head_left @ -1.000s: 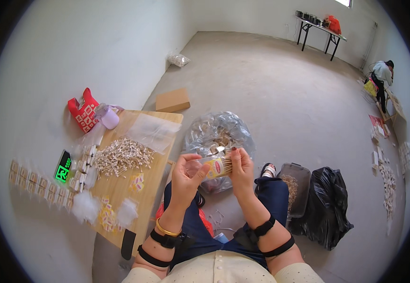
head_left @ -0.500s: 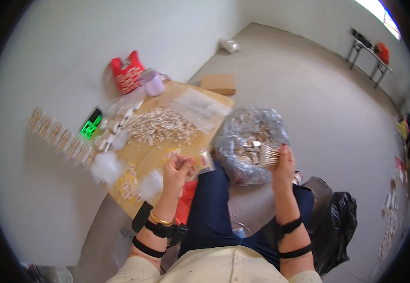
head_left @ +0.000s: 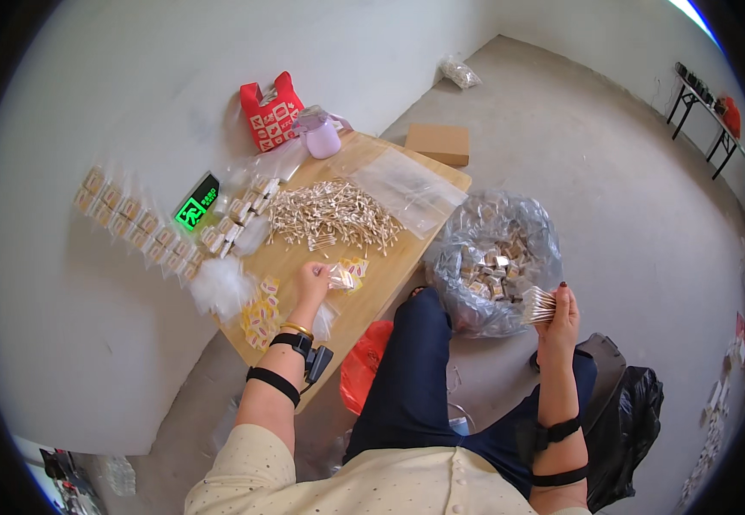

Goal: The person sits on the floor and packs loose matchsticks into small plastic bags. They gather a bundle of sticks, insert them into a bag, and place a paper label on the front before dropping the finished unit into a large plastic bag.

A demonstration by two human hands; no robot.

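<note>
Over the near part of the wooden table [head_left: 389, 292], my left hand [head_left: 310, 283] is closed in a pinch on a small clear plastic bag [head_left: 340, 277]. Beside that bag lie a few yellow printed slips [head_left: 357, 266], and more yellow slips [head_left: 261, 316] are spread near the table's left edge. My right hand [head_left: 561, 316] grips a bunch of cotton swabs [head_left: 539, 305], fanned out to the left, at the right rim of a container lined with a grey plastic bag [head_left: 462, 215]. Small filled packets [head_left: 497, 275] lie inside it. A loose heap of cotton swabs [head_left: 334, 215] covers the table's middle.
Flat clear bags [head_left: 411, 189] lie at the table's far right. A red bag [head_left: 269, 112] and a lilac jug [head_left: 321, 136] stand at the back. Stacked packets [head_left: 239, 215] line the left. A cardboard box [head_left: 437, 143] and black bag [head_left: 625, 421] are on the floor.
My left hand has moved away from my lap, out over the table with the clear bag. My right hand still holds the swabs by the lined container. The whole view has shifted.
</note>
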